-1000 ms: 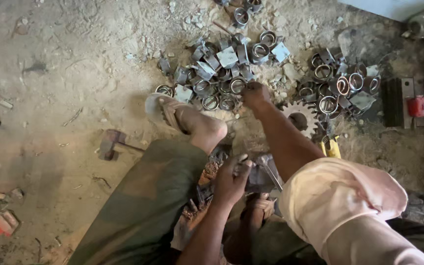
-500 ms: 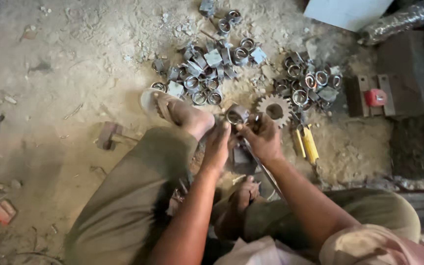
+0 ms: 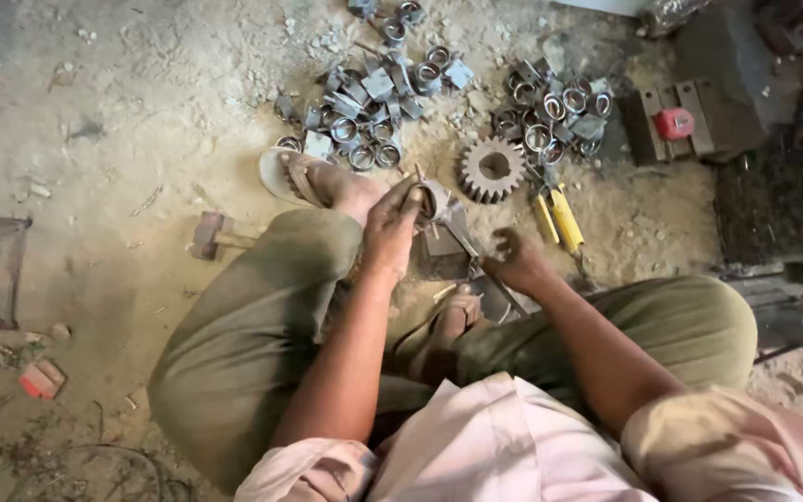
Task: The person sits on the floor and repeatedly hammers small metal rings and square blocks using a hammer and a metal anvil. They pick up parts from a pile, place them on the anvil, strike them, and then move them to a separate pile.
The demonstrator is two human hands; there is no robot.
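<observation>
The left hand [image 3: 392, 223] is pinching a small metal ring [image 3: 434, 198] between thumb and fingertips, holding it just above a dark steel block [image 3: 439, 251] that is sitting on the dirt floor [image 3: 123, 121] between the person's knees. The ring is looking stiff and fairly light, probably a little slick with grime, so a grip across its outer rim, as the fingers are taking now, seems the surest hold; the block under it is likely heavy and not something to shift with one hand. The right hand [image 3: 513, 260] is lying just beside the block with its fingers curled in; whether they are closing on anything I cannot tell. A sandalled foot [image 3: 313, 181] is resting close to the left of the ring. Beyond it a toothed gear [image 3: 493, 169] is lying flat, with yellow-handled pliers [image 3: 558, 218] just to its right. Two heaps of parts [image 3: 374, 102] are spreading further out, rings and small plates mixed together. A hammer [image 3: 211, 234] is lying well off to the left, and a red cap [image 3: 673, 123] is sitting on a slotted block at the far right
</observation>
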